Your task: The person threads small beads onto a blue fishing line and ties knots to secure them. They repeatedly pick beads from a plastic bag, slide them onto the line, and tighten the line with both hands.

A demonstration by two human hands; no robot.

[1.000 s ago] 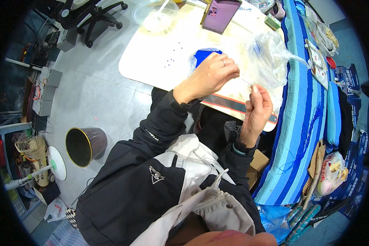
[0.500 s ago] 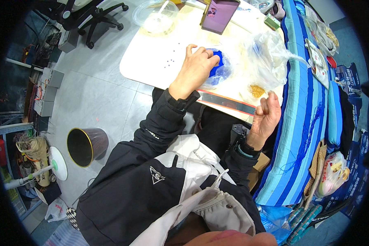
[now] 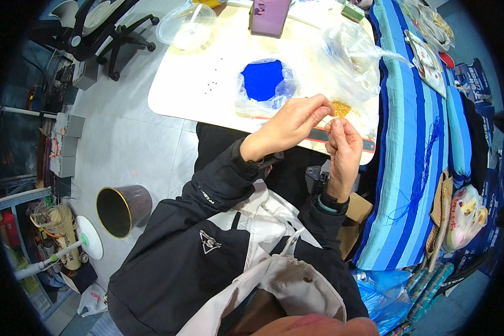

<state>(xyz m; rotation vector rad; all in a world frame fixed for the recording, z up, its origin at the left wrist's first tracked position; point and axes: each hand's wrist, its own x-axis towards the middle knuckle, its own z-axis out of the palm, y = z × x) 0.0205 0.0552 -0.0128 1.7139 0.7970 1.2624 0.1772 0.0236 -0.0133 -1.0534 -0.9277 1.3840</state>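
Note:
My left hand (image 3: 285, 127) reaches over the table's near edge, its fingertips pinched together. Close against them are the pinched fingertips of my right hand (image 3: 344, 151). Anything held between either hand's fingers is too small to make out. Just beyond the fingertips lies a little heap of gold grains (image 3: 341, 108), bead-like in look. Left of it, a clear plastic bag (image 3: 288, 84) lies spread, filled with fine bright blue grains (image 3: 262, 80). A dark ruler-like strip with red edges (image 3: 319, 134) runs along the near edge, partly behind my hands.
On the white table (image 3: 173, 92) are several dark specks (image 3: 211, 84), a round clear tub (image 3: 191, 33), a phone or tablet (image 3: 269, 17) and a crumpled plastic bag (image 3: 350, 59). A blue striped bed cover (image 3: 400, 168) borders the right. A black bin (image 3: 126, 208) stands on the floor.
My left hand has left the blue grains and moved right and nearer, meeting my right hand's fingertips. The right hand has shifted slightly left. The whole view has shifted a little.

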